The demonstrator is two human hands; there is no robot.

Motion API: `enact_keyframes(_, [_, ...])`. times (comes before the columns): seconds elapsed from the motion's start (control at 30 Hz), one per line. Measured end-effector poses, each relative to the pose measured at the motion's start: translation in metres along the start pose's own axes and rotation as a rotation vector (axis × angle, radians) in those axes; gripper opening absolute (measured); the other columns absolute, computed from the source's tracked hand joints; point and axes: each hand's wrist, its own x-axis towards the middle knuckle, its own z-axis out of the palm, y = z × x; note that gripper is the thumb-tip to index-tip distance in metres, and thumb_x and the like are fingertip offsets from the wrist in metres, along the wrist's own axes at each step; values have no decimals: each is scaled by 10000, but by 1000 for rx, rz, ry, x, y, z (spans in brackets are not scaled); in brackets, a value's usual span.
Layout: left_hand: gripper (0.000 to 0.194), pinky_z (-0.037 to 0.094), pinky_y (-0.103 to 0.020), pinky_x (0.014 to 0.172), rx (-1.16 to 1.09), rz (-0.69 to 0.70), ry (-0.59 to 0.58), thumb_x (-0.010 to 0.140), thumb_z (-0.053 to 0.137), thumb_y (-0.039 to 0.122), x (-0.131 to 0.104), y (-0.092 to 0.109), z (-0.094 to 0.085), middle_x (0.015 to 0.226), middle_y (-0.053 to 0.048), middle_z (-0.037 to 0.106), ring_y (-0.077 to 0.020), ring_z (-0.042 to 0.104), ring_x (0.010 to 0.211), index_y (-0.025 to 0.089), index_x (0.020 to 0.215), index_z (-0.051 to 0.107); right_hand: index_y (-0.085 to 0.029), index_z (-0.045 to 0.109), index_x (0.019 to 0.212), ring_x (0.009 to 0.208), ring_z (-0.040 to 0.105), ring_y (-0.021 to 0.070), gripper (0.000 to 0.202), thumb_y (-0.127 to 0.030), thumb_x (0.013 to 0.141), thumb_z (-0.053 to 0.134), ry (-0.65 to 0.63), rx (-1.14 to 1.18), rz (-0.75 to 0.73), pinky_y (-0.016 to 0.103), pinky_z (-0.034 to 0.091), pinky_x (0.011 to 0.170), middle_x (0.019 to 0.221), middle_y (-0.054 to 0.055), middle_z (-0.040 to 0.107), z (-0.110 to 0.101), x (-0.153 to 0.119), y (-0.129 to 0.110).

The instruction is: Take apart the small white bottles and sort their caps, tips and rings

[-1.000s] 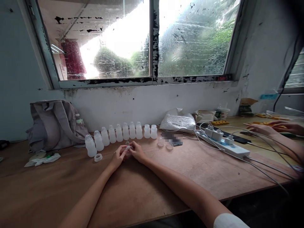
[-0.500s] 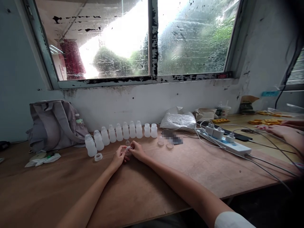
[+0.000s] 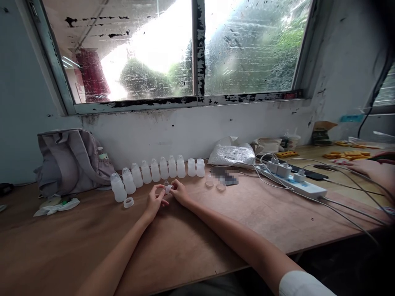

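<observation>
A: ok so what's actually being held here? kinda tiny tbh

B: a small white ring (image 3: 168, 189). it's being pinched from both sides, left hand (image 3: 155, 201) on one edge and right hand (image 3: 180, 192) on the other. so both grips are closed up on it, fingertips against the rim. a couple of the left hand's lower fingers are held out loose underneath.

A: and where's the ring sitting?

B: held just in front of the row of bottles (image 3: 155, 172), near the middle of the row. whether the worktop (image 3: 197, 242) is being touched by it can't be told. a clear domed piece (image 3: 166, 183) is seen right behind it, but whether the two are joined is too small to make out.

A: anything else nearby?

B: a loose ring (image 3: 128, 202) is laid flat by the leftmost bottles. ten bottles are lined up, all upright, with the two at the right end left open-necked. two clear discs (image 3: 221, 187) are set out off to the right, near a dark item that's been pixelated.

A: and the far right?

B: a white power strip (image 3: 299, 188) with chargers plugged in, then some yellow parts (image 3: 347, 155) with another person's hand (image 3: 362, 165) held close by, partly blurred.
</observation>
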Motion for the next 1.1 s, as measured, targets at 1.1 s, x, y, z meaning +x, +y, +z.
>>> enact_keyframes(1.1, [378,390,-162,342,92,71,49,631,588,445,15,-28,-9,769,-28,539,-76,501,483,148,846,496,-118,380,1173,766,542,250,434,-205,751,432,49,-842,267,333,362,653,851,157,585,-93,86,6])
